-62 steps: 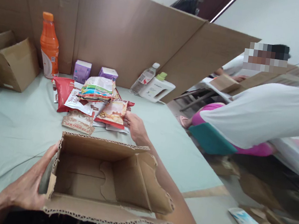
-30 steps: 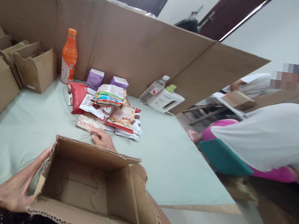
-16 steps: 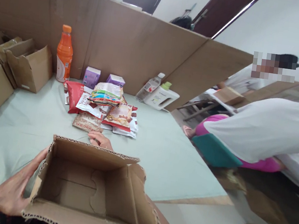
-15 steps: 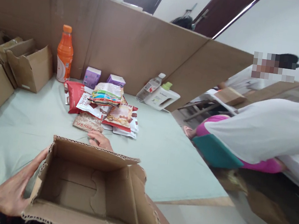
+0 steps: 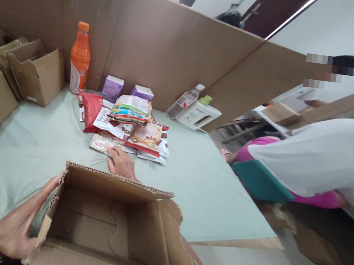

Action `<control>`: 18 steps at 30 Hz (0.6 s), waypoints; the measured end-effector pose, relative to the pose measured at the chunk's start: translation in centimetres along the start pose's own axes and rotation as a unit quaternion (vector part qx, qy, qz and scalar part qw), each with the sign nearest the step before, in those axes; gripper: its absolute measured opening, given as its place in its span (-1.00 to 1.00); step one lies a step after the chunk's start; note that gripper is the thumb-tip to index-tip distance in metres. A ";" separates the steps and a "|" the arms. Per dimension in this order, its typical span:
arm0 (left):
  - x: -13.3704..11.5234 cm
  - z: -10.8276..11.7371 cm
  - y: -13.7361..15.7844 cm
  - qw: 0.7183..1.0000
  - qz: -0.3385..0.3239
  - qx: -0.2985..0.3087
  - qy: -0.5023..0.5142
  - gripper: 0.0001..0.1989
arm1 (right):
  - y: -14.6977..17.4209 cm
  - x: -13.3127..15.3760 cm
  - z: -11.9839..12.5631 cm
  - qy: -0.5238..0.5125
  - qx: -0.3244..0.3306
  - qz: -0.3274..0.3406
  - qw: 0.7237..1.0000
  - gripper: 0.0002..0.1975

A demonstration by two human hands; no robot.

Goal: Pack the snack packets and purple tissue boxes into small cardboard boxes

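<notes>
Cardboard box [image 5: 112,228] held by left hand [image 5: 10,232]; right hand [image 5: 122,164] touches packet [image 5: 104,142].

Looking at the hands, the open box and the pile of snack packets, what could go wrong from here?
1. The right hand reaches for the lowest packet in the pile; pulling it out could make the packets stacked above slide off.
2. The left hand alone holds the open cardboard box, which hangs over the table edge; it might tip or drop.

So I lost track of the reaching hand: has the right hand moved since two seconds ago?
Yes. The right hand has pulled back from the red-edged snack packet to the near Squirrel packet.
</notes>
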State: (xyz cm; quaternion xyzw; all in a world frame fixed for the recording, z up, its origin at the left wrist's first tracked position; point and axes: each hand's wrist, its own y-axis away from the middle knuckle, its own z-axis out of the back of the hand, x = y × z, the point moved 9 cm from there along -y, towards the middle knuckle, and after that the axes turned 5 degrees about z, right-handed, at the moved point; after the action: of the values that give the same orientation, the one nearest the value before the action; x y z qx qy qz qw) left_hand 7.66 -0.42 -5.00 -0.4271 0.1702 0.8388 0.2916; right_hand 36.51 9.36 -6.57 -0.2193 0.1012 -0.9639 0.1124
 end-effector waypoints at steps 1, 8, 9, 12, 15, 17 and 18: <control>-0.3 0.1 -0.1 1.000 0.001 -0.001 0.005 0.22 | -0.2 0.1 0.0 0.012 0.003 0.001 1.000 -0.58; -1.1 0.3 0.0 1.000 -0.011 -0.010 0.014 0.04 | -1.7 -0.3 0.0 0.059 0.005 -0.006 0.998 -0.55; -1.1 0.3 0.0 1.000 -0.007 -0.009 0.015 0.04 | -1.9 -0.4 0.1 0.062 0.004 -0.009 0.998 -0.55; -1.0 0.2 -0.1 1.000 0.000 0.002 0.022 0.06 | -2.6 -0.6 0.2 0.068 0.004 -0.017 0.998 -0.56; -1.0 0.3 -0.2 1.000 -0.012 -0.007 0.024 0.09 | -3.3 -0.7 0.3 0.069 0.000 -0.021 0.997 -0.57; -1.1 0.2 -0.2 1.000 -0.015 -0.009 0.018 0.10 | -3.5 -0.6 0.3 0.067 -0.008 -0.022 0.997 -0.58; -1.1 0.2 -0.2 1.000 -0.013 -0.010 0.015 0.10 | -3.6 -0.7 0.3 0.065 -0.013 -0.020 0.998 -0.58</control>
State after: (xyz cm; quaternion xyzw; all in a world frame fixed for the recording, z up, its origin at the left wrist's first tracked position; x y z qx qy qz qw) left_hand 8.22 -0.53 -4.03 -0.4446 0.1601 0.8302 0.2956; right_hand 36.61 12.87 -5.68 -0.1597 0.1158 -0.9768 0.0832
